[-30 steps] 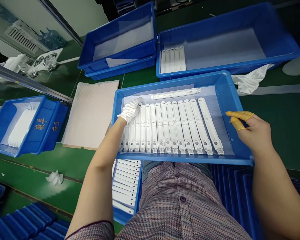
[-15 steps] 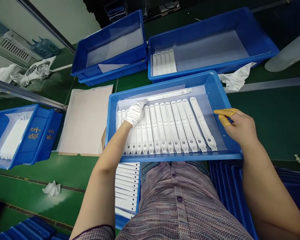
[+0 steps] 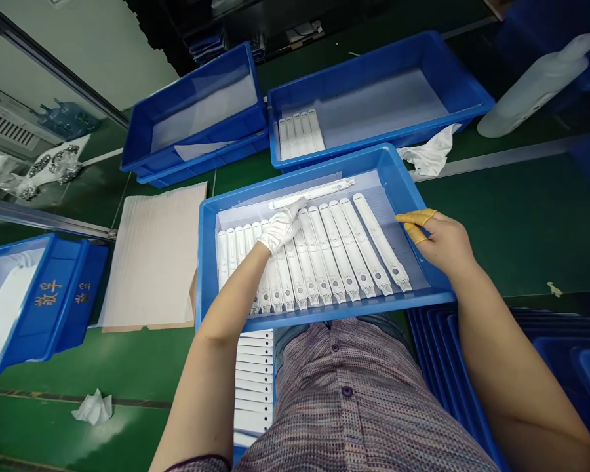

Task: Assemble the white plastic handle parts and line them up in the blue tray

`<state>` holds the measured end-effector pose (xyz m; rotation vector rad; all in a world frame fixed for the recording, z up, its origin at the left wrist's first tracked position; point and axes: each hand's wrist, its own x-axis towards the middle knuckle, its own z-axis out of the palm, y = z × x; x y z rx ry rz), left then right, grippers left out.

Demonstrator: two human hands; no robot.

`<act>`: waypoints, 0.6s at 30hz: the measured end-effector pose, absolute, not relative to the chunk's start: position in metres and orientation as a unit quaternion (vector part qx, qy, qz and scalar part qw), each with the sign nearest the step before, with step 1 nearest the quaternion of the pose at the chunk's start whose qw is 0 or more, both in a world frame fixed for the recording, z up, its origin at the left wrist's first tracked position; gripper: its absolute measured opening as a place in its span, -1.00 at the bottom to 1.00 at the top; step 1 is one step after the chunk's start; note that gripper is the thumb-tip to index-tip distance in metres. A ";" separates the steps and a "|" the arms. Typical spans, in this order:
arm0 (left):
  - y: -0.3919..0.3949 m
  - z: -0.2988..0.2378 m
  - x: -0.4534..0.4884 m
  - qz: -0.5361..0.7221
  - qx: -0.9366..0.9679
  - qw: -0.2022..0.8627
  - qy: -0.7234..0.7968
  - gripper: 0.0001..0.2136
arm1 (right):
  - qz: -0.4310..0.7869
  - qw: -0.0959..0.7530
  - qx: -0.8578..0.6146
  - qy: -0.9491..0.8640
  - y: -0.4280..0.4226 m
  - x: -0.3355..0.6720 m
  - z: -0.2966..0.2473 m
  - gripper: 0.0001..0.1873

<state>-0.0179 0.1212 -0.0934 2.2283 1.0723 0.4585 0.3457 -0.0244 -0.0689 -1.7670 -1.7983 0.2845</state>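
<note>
My left hand (image 3: pixel 282 226), in a white glove, lies over the upper ends of several white strips (image 3: pixel 344 249) standing in a row. Its fingers look stretched out, with no strip visibly lifted; their undersides are hidden. One more white strip (image 3: pixel 319 191) lies crosswise just beyond the fingertips. These strips are in a light blue tray (image 3: pixel 206 269) held in front of my body. At the tray's right wall is my right hand (image 3: pixel 437 239), with yellow finger cots on thumb and forefinger. Those two are drawn close together, and nothing shows between them.
Behind stand blue bins, the right one (image 3: pixel 472 108) holding several strips. A white bottle (image 3: pixel 531 92) and crumpled cloth (image 3: pixel 430 154) are at right. Left are a pale sheet stack (image 3: pixel 152 255) and more blue bins (image 3: pixel 54 301). Another strip-filled tray lies below mine.
My left hand has slid right along the row of strips. The crosswise strip keeps its place in the tray, its left end now uncovered. My right hand stays by the right wall.
</note>
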 end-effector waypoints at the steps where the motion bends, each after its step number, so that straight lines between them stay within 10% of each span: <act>1: 0.122 -0.094 -0.014 0.171 0.840 0.318 0.406 -0.31 | 0.110 0.299 -0.664 -0.676 -0.025 0.345 -0.068 -0.67; 18: 0.101 -0.061 0.059 0.159 0.851 0.327 0.379 -0.46 | 0.119 0.309 -0.657 -0.677 -0.024 0.347 -0.074 -0.68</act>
